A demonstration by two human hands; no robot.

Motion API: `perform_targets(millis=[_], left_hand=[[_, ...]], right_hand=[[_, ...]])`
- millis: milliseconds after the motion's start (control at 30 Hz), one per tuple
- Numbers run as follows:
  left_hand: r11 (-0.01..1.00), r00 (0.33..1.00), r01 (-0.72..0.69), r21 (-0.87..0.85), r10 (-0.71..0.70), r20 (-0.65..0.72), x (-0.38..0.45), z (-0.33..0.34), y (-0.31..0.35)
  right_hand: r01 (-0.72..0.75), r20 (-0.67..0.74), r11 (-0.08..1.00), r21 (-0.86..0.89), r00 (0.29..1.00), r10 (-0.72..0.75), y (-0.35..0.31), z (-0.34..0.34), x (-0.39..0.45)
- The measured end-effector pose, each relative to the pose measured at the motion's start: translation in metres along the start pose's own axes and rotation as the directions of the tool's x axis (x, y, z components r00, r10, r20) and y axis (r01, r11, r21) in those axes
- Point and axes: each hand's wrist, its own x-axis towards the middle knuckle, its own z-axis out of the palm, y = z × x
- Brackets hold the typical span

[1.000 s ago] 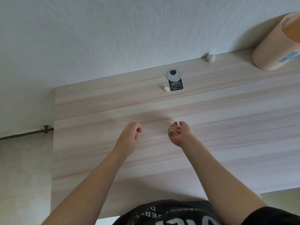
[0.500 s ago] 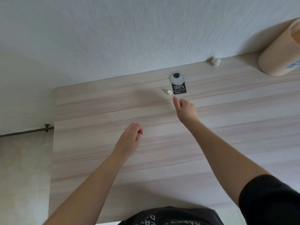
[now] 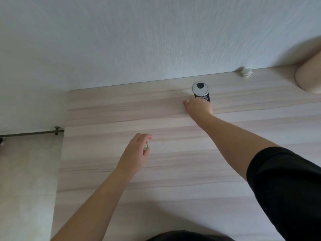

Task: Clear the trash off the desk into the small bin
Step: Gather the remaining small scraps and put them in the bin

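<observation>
R hand (image 3: 199, 106) reached fwd onto small scrap by grommet (image 3: 200, 88), grip unclear; L hand (image 3: 137, 153) clutches green bit (image 3: 145, 146).

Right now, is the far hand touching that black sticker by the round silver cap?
Cannot tell. In the head view the right hand covers the lower part of the black sticker, so whether the fingers rest on it or hover above stays hidden.

I see the pale wood-grain surface (image 3: 173, 180) filling the lower frame. On it lie a round grey grommet (image 3: 200, 88), a black label (image 3: 206, 98), a white crumpled scrap (image 3: 245, 72) and a beige bin (image 3: 309, 79) at upper right.
</observation>
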Motion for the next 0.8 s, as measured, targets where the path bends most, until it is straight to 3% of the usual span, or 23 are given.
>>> perform_targets(millis=[100, 300, 433, 567, 800], left_hand=[[0.997, 1.0, 0.004, 0.074, -0.002, -0.023, -0.003, -0.001, 0.001], [0.985, 0.996, 0.016, 0.17, -0.001, -0.087, -0.017, -0.001, 0.01], [0.978, 0.996, -0.058, 0.2, 0.069, -0.048, -0.023, -0.002, 0.019], [0.961, 0.976, -0.216, 0.17, 0.217, 0.01, -0.029, -0.002, 0.03], [0.927, 0.937, -0.345, 0.144, 0.331, 0.115, -0.026, -0.002, 0.059]], right_hand=[[0.012, 0.025, 0.999, 0.046, 1.0, -0.013, 0.007, -0.005, -0.008], [-0.047, -0.008, 0.923, 0.383, 0.998, 0.054, 0.033, -0.028, -0.054], [-0.026, -0.002, 0.895, 0.445, 1.0, 0.03, 0.068, -0.035, -0.095], [-0.078, -0.035, 0.866, 0.495, 0.993, 0.109, 0.1, -0.043, -0.139], [-0.129, -0.145, 0.876, 0.464, 0.965, 0.219, 0.118, -0.075, -0.199]])
